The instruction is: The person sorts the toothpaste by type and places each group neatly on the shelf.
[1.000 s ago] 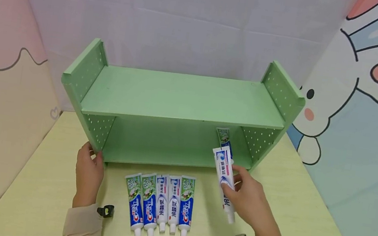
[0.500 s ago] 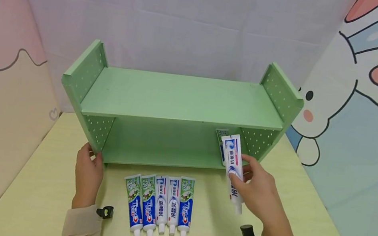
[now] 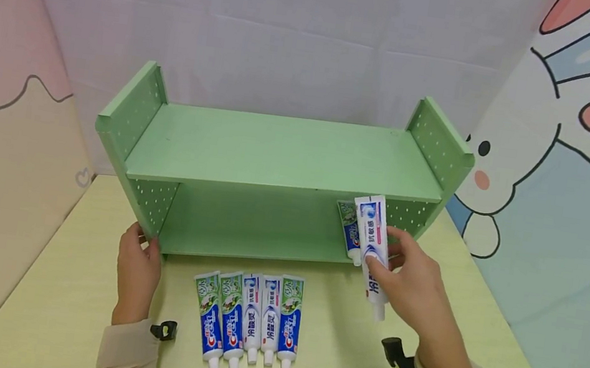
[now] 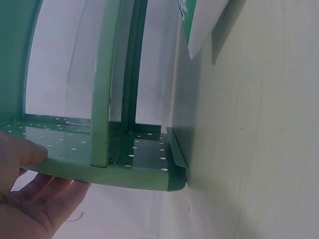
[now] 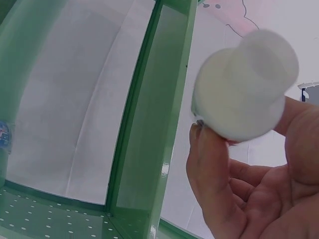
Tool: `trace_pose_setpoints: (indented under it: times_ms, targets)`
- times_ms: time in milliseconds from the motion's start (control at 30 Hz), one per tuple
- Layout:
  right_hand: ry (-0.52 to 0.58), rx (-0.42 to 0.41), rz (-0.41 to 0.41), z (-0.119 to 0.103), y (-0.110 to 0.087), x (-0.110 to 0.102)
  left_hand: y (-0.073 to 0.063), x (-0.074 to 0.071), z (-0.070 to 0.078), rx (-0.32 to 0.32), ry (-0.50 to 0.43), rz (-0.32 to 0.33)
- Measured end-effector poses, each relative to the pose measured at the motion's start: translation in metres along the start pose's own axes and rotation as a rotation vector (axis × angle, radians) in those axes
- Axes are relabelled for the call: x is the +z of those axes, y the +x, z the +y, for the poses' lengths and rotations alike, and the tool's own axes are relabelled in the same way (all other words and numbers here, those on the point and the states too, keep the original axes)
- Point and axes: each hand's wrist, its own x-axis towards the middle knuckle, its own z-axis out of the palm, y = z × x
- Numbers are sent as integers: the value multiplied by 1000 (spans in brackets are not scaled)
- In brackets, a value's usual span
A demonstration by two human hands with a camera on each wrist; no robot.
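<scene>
In the head view my right hand pinches a white toothpaste tube between thumb and fingers, its crimped end up and its cap pointing down. The tube is in front of the right part of the green shelf's lower opening. Just left of it, a green and blue toothpaste tube leans inside the shelf. The right wrist view shows the white cap close up. My left hand grips the front edge of the shelf's left side panel, thumb on one face and fingers on the other.
The two-level green shelf stands on a pale yellow table. In front of it several toothpaste tubes, green-blue and white, lie side by side with caps toward me. Perforated panels close the shelf's sides; cartoon-printed walls flank the table.
My right hand has carried the white tube rightward and farther up toward the shelf, uncovering more of the tube inside. My left hand keeps its hold on the side panel.
</scene>
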Motion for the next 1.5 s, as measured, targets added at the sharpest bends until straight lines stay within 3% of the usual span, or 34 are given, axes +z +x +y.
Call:
trace_pose_setpoints:
  times_ms: [400, 700, 1500]
  targets:
    - [-15, -13, 29, -7, 16, -14, 0, 0, 0, 4, -5, 2]
    - [-7, -24, 50, -16, 40, -30, 0, 1, -3, 14, 0, 6]
    - [20, 53, 54, -31, 96, -52, -1, 3, -2, 2, 1, 10]
